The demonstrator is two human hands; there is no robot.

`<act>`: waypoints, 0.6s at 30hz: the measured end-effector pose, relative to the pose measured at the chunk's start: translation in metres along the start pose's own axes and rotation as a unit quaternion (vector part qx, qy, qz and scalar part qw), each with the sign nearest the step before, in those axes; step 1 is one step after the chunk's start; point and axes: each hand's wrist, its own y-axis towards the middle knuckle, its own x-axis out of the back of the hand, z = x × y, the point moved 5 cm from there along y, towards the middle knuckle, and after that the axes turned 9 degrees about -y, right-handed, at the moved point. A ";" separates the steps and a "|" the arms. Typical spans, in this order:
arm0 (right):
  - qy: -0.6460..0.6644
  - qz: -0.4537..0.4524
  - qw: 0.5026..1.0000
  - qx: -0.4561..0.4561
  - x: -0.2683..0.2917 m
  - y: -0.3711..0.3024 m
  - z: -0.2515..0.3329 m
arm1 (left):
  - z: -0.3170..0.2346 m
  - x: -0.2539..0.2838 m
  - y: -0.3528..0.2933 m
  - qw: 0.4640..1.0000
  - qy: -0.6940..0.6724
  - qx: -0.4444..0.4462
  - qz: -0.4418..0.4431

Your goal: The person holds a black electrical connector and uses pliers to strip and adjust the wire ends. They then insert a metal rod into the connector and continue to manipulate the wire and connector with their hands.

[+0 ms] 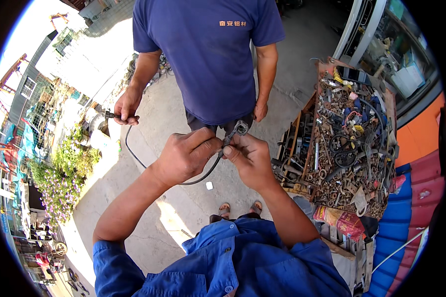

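Note:
In front of my chest, my right hand [251, 161] pinches a black cable [206, 174] just below its end. A round, grey metal-ringed fitting [241, 127] sticks up above those fingers. My left hand [184, 154] is closed, its fingertips meeting the fitting's shank from the left; the exact grip is partly hidden by the fingers. From my hands the cable loops down behind my left wrist and rises to the left. Its other end, a dark connector [110, 115], is held by the hand [128, 105] of a person facing me.
That person in a dark blue T-shirt [210, 59] stands close ahead. To the right, a bench top [349, 153] is heaped with bolts, nuts, cable pieces and a phone [354, 75]. Flowering plants [64, 183] grow at the left. A white scrap [209, 185] lies on the concrete floor [148, 218].

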 end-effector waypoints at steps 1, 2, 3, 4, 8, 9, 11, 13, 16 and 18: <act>-0.002 0.000 1.000 0.001 0.000 0.000 0.002 | -0.001 0.000 0.000 1.000 0.015 -0.013 0.001; 0.011 -0.001 1.000 -0.001 0.000 0.000 0.001 | -0.001 0.000 -0.001 0.999 0.030 -0.026 0.003; 0.023 -0.002 1.000 -0.003 -0.001 0.000 -0.001 | -0.002 -0.001 -0.001 0.998 0.045 -0.039 0.004; 0.036 -0.003 0.999 -0.004 -0.002 0.001 -0.001 | -0.001 -0.001 -0.001 0.998 0.049 -0.039 0.004; 0.025 -0.011 1.000 -0.002 -0.003 -0.001 0.000 | -0.003 -0.004 -0.004 0.999 0.050 -0.014 -0.003; 0.026 -0.013 1.000 -0.002 -0.004 -0.002 -0.002 | -0.002 -0.005 -0.005 0.999 0.046 -0.001 -0.005; 0.026 -0.020 0.999 -0.002 -0.005 -0.002 -0.005 | -0.001 -0.007 -0.005 0.999 0.029 0.010 -0.012; 0.026 -0.024 0.999 0.001 -0.005 -0.002 -0.006 | -0.001 -0.009 -0.006 0.999 0.007 0.032 -0.023; 0.026 -0.042 0.999 0.011 -0.009 -0.003 -0.001 | 0.000 -0.009 -0.007 0.995 -0.043 0.082 -0.049; -0.036 -0.041 0.998 0.023 -0.007 -0.002 -0.004 | 0.001 -0.010 -0.008 0.986 -0.090 0.117 -0.072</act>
